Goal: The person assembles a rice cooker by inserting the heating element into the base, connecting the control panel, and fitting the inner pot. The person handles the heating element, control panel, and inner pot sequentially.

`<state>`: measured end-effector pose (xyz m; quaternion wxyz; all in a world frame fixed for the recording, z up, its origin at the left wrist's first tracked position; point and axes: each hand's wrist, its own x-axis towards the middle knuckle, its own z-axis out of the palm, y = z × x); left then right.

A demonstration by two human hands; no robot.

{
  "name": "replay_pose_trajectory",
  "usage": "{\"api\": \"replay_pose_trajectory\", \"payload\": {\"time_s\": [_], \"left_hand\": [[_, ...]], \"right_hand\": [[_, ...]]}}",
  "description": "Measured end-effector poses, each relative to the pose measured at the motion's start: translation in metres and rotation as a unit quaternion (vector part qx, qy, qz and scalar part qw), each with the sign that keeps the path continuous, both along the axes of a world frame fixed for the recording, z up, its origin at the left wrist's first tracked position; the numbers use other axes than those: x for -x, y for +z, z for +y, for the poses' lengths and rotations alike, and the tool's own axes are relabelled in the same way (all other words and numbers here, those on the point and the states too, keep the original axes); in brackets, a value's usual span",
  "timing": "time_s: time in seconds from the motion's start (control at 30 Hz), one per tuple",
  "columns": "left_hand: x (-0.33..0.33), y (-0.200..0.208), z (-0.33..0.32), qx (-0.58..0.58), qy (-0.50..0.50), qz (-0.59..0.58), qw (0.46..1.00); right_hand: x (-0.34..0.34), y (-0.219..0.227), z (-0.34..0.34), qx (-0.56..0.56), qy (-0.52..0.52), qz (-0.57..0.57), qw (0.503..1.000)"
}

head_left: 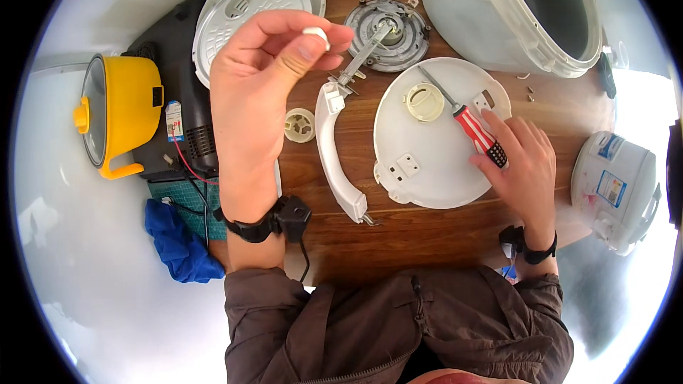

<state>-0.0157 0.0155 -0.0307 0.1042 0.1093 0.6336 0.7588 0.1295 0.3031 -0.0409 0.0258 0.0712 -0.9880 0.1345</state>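
My left hand [274,64] is raised over the table, pinching a small white plastic piece [316,34] between thumb and fingers. My right hand [523,160] rests at the right rim of a round white plastic cover [441,181], thumb and index finger spread either side of a screwdriver [475,126]. The screwdriver has a red, white and blue handle and lies on the cover with its handle uncovered. A cream plastic ring [425,102] sits beside its shaft. Between my hands lies a curved white handle [333,146]. A clear strip reaches from its upper end to a round metal heating plate [413,35].
A large white pot body [473,18] lies tilted at the far right, near several small screws. A white appliance [615,188] stands at right. To the left are a yellow pot [131,114], a black case [185,43], a round lid [249,0] and blue cloth [178,245].
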Motion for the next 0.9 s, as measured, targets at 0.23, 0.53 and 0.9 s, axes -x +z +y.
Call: {"api": "replay_pose_trajectory", "payload": {"time_s": [0.23, 0.53, 0.9], "left_hand": [[-0.001, -0.007, 0.010, 0.010, 0.009, -0.042, 0.999], [-0.027, 0.012, 0.037, 0.054, -0.110, -0.109, 0.986], [-0.079, -0.016, 0.070, 0.066, -0.105, 0.105, 0.987]], "right_hand": [[0.031, 0.009, -0.006, 0.079, 0.046, 0.038, 0.995], [0.061, 0.037, -0.051, 0.352, 0.119, -0.013, 0.928], [0.035, 0.006, -0.026, 0.255, 0.013, 0.075, 0.964]]}}
